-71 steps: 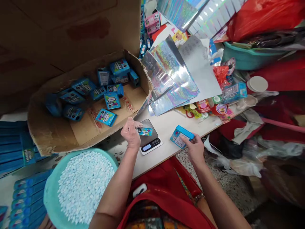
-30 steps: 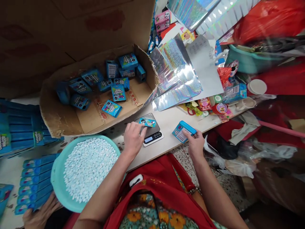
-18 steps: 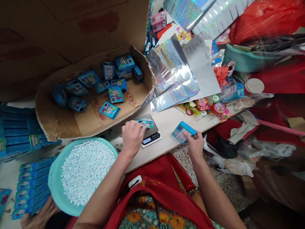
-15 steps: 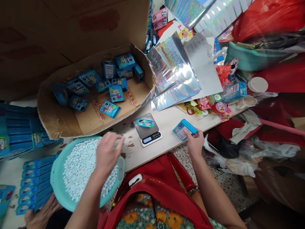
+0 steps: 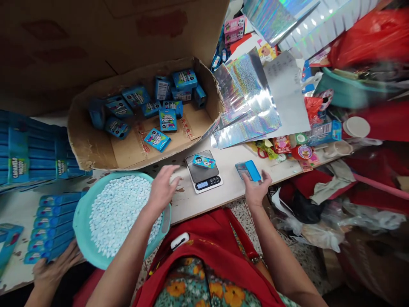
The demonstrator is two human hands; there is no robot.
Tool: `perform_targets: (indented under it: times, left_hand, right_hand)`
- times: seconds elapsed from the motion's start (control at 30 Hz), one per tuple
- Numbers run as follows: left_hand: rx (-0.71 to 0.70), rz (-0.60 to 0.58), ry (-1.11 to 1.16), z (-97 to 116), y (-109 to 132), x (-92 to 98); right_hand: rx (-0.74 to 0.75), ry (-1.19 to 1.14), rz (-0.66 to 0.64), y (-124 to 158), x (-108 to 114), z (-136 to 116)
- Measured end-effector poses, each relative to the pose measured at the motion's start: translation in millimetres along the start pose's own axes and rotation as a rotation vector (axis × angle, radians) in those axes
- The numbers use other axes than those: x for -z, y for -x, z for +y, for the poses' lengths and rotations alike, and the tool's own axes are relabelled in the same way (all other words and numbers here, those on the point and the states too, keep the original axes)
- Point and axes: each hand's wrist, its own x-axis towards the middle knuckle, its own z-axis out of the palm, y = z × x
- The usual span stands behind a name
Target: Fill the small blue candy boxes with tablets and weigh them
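- Cardboard packet [image 5: 203, 161], small and blue, is lying flat on the plate of the little digital scale [image 5: 204, 172], touched by neither hand; it is looking light and thin-walled, so a hard squeeze would likely be denting it.
- Left hand [image 5: 162, 189] is hovering over the near rim of the teal basin [image 5: 81, 238], just beside the scale; its fingers are loosely curled and slightly spread, and I cannot tell whether it is holding any of the pellets.
- White pellets [image 5: 121, 213] are filling the basin in a loose heap; they are seeming small, hard and prone to rolling, so scooping or pinching several together would probably be working better than picking singly.
- Right hand [image 5: 255, 189] is resting on the worktop [image 5: 230, 187] with fingertips pinching the near end of a second blue packet [image 5: 248, 170], which is lying flat, well apart from the scale.
- Best hold on either packet, by my judgement, is being across the two long edges, thumb against fingers, where the folded card is stiffest; the glossy print may be making it a little slippery.
- Open carton [image 5: 96, 149] behind the scale is holding many more blue packets, lying jumbled.
- Another person's hand [image 5: 53, 270] is lying at the lower left beside flat blue sleeves.
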Motion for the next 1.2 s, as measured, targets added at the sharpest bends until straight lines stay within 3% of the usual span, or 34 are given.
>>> perform_targets:
  times: [0.1, 0.23, 0.37, 0.47, 0.53, 0.6, 0.77, 0.9, 1.0, 1.07, 1.2]
  left_hand:
    - [-0.130, -0.072, 0.052, 12.0, -41.9, -34.7]
    - [-0.122, -0.164, 0.161, 14.2, -63.7, -51.7]
    - [0.007, -0.121, 0.515, 16.4, -31.6, -35.6]
    - [0.334, 0.015, 1.012, 24.9, 4.9, -13.9]
    - [0.540, 0.145, 1.358, 31.4, 22.9, 3.2]
    - [0.621, 0.237, 1.612, 34.4, 33.7, 20.2]
    - [0.712, 0.446, 1.842, 16.2, 43.6, 38.8]
    - [0.774, 0.534, 1.896, -4.0, 53.4, 41.9]
    - [0.753, 0.551, 1.826, -17.0, 69.4, 57.8]
    - [0.692, 0.518, 1.611, -27.2, 84.7, 74.0]
    - [0.432, 0.411, 0.789, -37.6, 116.6, 106.2]
  right_hand:
    - [0.304, 0.102, -0.037, 10.3, 2.9, -28.6]
    - [0.431, 0.000, -0.367, 23.9, -20.4, -71.2]
    - [0.380, -0.054, -0.714, 31.2, -44.2, -107.1]
    - [0.406, -0.040, -0.875, 42.6, -42.4, -140.3]
    - [0.477, -0.060, -0.897, 55.1, -35.7, -165.9]
    - [0.553, -0.075, -0.890, 69.7, -31.4, -188.3]
    - [0.668, -0.002, -0.912, 101.8, -46.6, -206.0]
    - [0.664, 0.002, -0.951, 119.0, -58.7, -206.1]
    - [0.559, -0.065, -0.993, 127.9, -59.6, -211.9]
    - [0.445, -0.129, -1.027, 133.2, -61.0, -213.4]
    - [0.231, -0.271, -1.059, 153.0, -73.4, -207.5]
